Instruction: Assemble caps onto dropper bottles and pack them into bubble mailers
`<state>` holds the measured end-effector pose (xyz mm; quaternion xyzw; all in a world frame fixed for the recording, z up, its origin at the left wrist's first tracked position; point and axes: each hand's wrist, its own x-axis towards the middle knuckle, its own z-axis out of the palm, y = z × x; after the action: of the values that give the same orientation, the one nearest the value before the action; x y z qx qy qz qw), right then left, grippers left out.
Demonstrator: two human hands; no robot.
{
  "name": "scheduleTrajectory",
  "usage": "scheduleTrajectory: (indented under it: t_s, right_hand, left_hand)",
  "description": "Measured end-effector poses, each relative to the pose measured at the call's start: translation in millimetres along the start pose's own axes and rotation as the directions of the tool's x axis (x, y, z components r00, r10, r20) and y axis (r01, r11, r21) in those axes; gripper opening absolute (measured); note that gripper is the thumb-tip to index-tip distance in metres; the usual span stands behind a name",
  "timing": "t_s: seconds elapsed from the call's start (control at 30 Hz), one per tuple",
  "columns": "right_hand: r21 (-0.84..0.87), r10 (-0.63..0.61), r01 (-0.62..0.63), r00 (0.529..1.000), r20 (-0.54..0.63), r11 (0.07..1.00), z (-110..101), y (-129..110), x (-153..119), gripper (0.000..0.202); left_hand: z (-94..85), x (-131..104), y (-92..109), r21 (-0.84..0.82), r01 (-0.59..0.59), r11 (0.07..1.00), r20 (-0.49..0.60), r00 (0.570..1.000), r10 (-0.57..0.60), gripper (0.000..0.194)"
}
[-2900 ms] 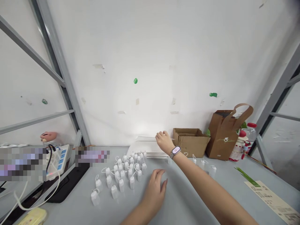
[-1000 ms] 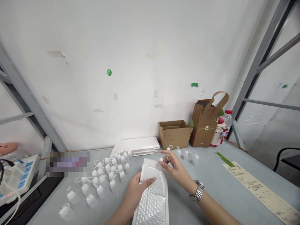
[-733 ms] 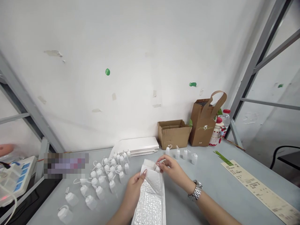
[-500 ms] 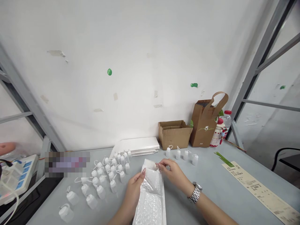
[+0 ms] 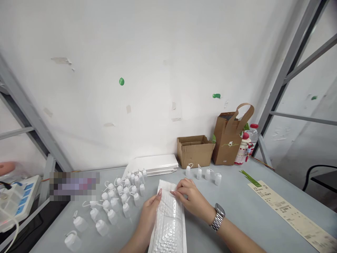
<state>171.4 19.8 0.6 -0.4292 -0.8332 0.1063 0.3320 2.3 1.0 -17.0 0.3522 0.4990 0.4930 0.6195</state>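
Observation:
A white bubble mailer (image 5: pixel 170 221) lies lengthwise in front of me, its top end pointing toward the wall. My left hand (image 5: pixel 149 215) grips its left edge, thumb on top and the other fingers partly hidden beneath. Near the top right edge, my right hand (image 5: pixel 190 197) has its fingers closed on the mailer, thumb tip on its face. A watch with a metal band (image 5: pixel 218 216) is on the right wrist. Left of the mailer stand several small white plastic bottles (image 5: pixel 111 216) with looped cap strings. Several more such bottles (image 5: pixel 199 173) stand behind my right hand.
A stack of white mailers (image 5: pixel 155 162) lies against the wall. Beside it are an open cardboard box (image 5: pixel 195 154), a brown paper bag (image 5: pixel 226 147) and a red-capped bottle (image 5: pixel 253 133). A printed label strip (image 5: pixel 286 212) lies at right; a power strip (image 5: pixel 25 196) is far left.
The mailer's top, earlier gaping, now lies flatter. My right hand has moved slightly down and left over it, while the left hand keeps its hold. The view has shifted a little.

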Motion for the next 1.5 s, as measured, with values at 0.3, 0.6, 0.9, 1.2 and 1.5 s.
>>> scheduleTrajectory:
  t_s: [0.3, 0.6, 0.9, 1.2, 1.5]
  right_hand:
    - [-0.235, 0.027, -0.144, 0.897, -0.441, 0.961, -8.9, 48.2, 9.3, 0.036]
    - [-0.283, 0.079, -0.190, 0.929, -0.360, 0.940, 13.7, 72.0, 22.6, 0.035]
    - [0.109, 0.217, -0.189, 0.885, -0.411, 0.976, -7.1, 39.1, 13.6, 0.024]
    - [0.340, 0.258, -0.087, 0.826, -0.501, 0.937, -8.2, 8.7, 2.2, 0.018]
    - [0.365, 0.230, -0.054, 0.859, -0.458, 0.929, -10.1, 4.8, 1.3, 0.016]
  left_hand:
    - [-6.7, -0.6, 8.4, -0.113, 0.118, 0.987, -0.061, 0.990, -0.125, 0.038]
    - [-1.5, -2.4, 3.5, -0.195, 0.145, 0.970, 0.034, 0.989, -0.141, 0.038]
    - [-0.6, -4.8, 4.3, -0.085, 0.195, 0.977, 0.113, 0.976, -0.185, 0.048]
    - [6.3, -9.2, 3.1, -0.025, 0.166, 0.986, 0.174, 0.972, -0.159, 0.050]
    - [7.6, -11.3, 5.7, -0.001, 0.111, 0.994, 0.185, 0.977, -0.109, 0.051]
